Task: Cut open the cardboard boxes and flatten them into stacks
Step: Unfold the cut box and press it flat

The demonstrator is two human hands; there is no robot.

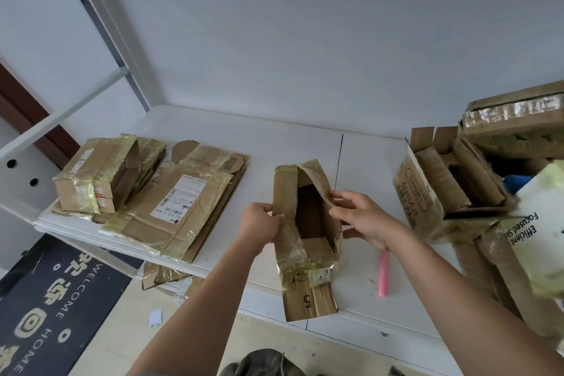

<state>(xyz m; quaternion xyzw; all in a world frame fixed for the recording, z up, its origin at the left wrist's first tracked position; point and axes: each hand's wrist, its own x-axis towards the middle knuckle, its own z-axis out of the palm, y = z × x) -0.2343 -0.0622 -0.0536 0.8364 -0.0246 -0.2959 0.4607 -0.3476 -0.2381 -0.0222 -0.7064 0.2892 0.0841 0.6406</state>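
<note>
A small taped cardboard box (300,256) lies open-topped on the white table (363,162) in the middle of the view. My left hand (259,224) pinches its left wall near the top edge. My right hand (363,217) grips the right flap, thumb and fingers curled round the cardboard. The box's inside is dark and looks hollow. A pink cutter (383,273) lies on the table just right of the box, partly under my right forearm.
A stack of flattened boxes (180,204) sits at the table's left, with a smaller folded pile (97,175) on it. Uncut boxes (451,189) crowd the right side. Cardboard scraps (161,276) lie on the floor beside a dark welcome mat (55,308).
</note>
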